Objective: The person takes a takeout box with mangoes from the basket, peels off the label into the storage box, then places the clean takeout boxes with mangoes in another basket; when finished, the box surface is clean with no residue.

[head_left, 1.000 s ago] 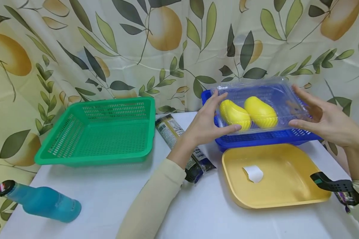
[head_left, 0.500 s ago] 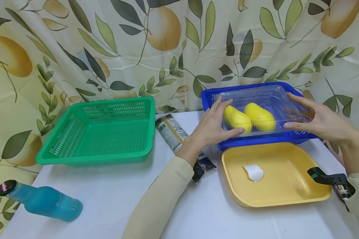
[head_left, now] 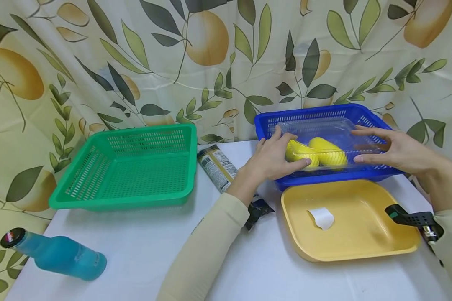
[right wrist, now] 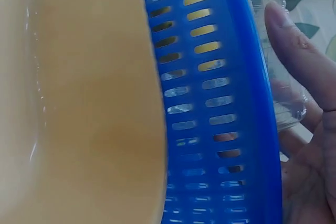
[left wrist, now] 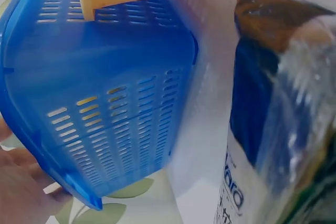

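Observation:
A clear plastic box with two yellow mango-shaped fruits inside is partly down in the blue basket. My left hand holds the box by its left end, thumb at the front and fingers toward the back. At the other end my right hand grips it the same way. In the right wrist view, the thumb lies against the clear plastic just beyond the basket rim. The left wrist view shows the basket's slotted side and part of the left hand behind it.
In front of the blue basket stands a yellow tray holding a white scrap. A printed packet lies under the left forearm. Left are a green basket and a blue bottle on its side. A patterned curtain hangs behind.
Both hands have lowered the clear box with the yellow fruits from above the blue basket down into it. The basket's back rim now shows behind the box.

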{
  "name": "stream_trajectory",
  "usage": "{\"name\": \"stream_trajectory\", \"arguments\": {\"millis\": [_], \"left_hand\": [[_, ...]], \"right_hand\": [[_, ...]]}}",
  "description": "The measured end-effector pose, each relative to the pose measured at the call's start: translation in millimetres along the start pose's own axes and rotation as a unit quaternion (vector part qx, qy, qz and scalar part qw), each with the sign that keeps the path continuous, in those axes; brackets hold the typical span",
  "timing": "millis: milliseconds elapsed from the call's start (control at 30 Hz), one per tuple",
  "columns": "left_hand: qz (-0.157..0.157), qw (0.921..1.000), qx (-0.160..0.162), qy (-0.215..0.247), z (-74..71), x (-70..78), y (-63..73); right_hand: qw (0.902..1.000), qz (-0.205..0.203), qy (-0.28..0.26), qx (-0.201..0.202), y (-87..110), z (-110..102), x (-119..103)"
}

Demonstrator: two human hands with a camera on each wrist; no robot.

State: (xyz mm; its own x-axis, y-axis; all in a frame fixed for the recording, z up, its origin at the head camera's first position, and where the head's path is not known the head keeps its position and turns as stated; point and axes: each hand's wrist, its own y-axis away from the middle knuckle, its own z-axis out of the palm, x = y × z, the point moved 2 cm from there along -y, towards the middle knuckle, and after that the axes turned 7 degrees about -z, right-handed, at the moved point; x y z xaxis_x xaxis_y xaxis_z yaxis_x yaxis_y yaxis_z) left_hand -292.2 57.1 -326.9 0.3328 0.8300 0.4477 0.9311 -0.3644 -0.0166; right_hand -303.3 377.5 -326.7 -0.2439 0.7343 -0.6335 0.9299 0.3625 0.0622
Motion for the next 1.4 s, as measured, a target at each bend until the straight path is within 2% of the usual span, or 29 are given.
{"name": "stream_trajectory", "arguments": {"millis": [100,267,333,500,567,700,867,1033,1233,1400], "left_hand": [[0.001,0.9999,-0.001,0.011,-0.8,-0.8,0.5],[0.003,0.9995,0.014,0.028,0.4,-3.0,0.8],[0.009,0.9998,0.014,0.008,3.2,-3.0,1.1],[0.013,0.9974,-0.02,-0.068,14.2,-5.4,3.6],[0.01,0.9969,-0.026,-0.073,16.5,-7.3,4.8],[0.01,0.9986,-0.023,-0.046,16.0,-10.9,7.2],[0.022,0.999,-0.037,-0.009,17.0,-17.5,12.5],[0.04,0.998,-0.037,0.033,13.6,-26.6,17.9],[0.075,0.989,-0.038,0.122,-4.5,-46.4,32.1],[0.086,0.9865,0.002,0.139,-24.1,-64.8,39.9]], "right_hand": [[1.0,0.004,0.001,0.002,1.0,0.5,0.1],[1.0,-0.001,0.001,0.009,2.7,0.3,1.2],[0.9999,-0.001,0.007,0.008,3.7,0.2,2.5],[0.9993,-0.002,0.035,-0.015,4.4,2.6,5.2],[0.9986,-0.006,0.047,-0.023,2.6,3.8,4.7],[0.9976,-0.004,0.061,-0.031,0.6,5.0,0.5],[0.9966,-0.003,0.073,-0.04,2.1,8.9,-4.2],[0.9951,-0.018,0.089,-0.04,0.9,15.6,-12.6],[0.9952,-0.016,0.09,-0.035,3.9,13.8,-29.9],[0.9969,-0.01,0.077,-0.007,10.6,7.7,-47.8]]}}
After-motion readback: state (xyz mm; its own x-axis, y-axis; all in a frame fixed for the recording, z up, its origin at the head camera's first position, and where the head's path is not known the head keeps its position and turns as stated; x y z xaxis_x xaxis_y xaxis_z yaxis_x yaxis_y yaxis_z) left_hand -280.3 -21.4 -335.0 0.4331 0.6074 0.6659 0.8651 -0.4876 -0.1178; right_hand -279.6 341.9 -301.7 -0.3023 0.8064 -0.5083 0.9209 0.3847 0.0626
